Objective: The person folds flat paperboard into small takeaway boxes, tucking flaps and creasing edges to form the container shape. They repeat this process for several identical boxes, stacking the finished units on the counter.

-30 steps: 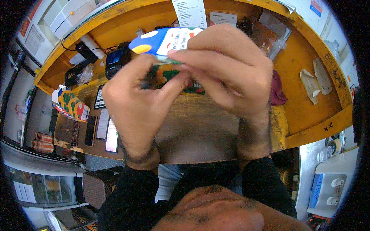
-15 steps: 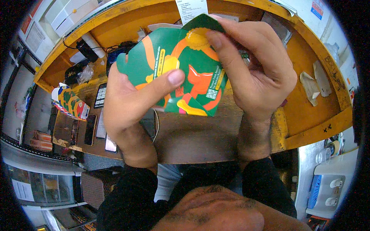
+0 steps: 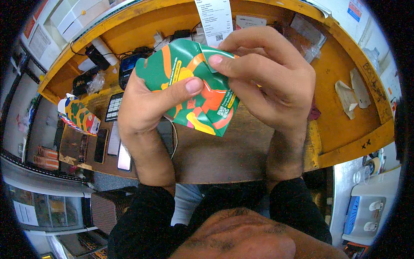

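A green cardboard carton (image 3: 217,97) with orange and yellow print is held up above the brown tabletop (image 3: 215,159). My left hand (image 3: 142,105) grips its left side, thumb pressed flat on the printed face and the other fingers hidden behind. At the upper right edge, my right hand (image 3: 276,80) pinches a corner of the card between thumb and fingers; that edge is bent inward and creased. Just behind the carton stands a long white printed slip (image 3: 214,19).
A similar green printed carton (image 3: 82,115) stands at the left. Near it lie a black phone (image 3: 100,146), a phone with a lit screen (image 3: 124,157) and a dark device with pale tiles (image 3: 113,107). A yellow wooden rim (image 3: 353,151) borders the table; torn paper pieces (image 3: 345,99) lie right.
My right hand has moved left and down, folding the carton's raised dark upper corner inward. The carton sits slightly lower and tilted, and more of the white slip shows behind it.
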`<act>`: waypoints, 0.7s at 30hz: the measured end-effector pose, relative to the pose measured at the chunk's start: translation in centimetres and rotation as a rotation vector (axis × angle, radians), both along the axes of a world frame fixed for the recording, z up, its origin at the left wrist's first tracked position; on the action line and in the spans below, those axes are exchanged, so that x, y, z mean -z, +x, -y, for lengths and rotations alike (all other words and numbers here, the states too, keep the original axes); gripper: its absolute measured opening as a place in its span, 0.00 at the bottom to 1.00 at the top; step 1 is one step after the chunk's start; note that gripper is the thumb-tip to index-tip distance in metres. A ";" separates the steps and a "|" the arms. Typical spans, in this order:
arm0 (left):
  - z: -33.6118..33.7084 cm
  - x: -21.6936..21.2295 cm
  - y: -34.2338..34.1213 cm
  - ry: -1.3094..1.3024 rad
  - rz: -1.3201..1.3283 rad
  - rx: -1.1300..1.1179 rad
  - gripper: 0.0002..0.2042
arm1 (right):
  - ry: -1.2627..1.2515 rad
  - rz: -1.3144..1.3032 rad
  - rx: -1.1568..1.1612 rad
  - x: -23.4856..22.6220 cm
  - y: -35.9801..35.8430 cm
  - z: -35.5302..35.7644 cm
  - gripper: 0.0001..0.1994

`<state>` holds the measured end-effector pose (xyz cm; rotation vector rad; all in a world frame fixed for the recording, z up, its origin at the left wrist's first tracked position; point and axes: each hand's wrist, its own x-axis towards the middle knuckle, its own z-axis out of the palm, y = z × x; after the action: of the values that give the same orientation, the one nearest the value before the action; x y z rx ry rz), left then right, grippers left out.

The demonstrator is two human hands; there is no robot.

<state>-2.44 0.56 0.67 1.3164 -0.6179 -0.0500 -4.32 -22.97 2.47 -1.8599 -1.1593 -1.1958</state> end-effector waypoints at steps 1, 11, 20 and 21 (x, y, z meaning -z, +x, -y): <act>0.2 0.0 -0.1 -0.022 0.005 -0.004 0.19 | -0.006 0.005 0.015 -0.1 -0.1 0.0 0.14; -0.1 0.5 0.2 -0.065 0.072 -0.042 0.21 | -0.008 0.167 0.150 1.0 0.3 -1.2 0.10; -0.7 -0.3 1.1 0.000 0.303 -0.028 0.29 | -0.052 -0.277 -0.197 0.0 -0.5 -0.4 0.17; -0.6 -0.4 1.0 0.017 0.308 -0.030 0.30 | 0.014 -0.368 -0.321 0.1 -0.4 -0.5 0.19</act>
<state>-1.45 1.18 1.04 1.3609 -0.8593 0.1757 -4.71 -22.50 2.35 -1.7103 -1.1756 -0.6504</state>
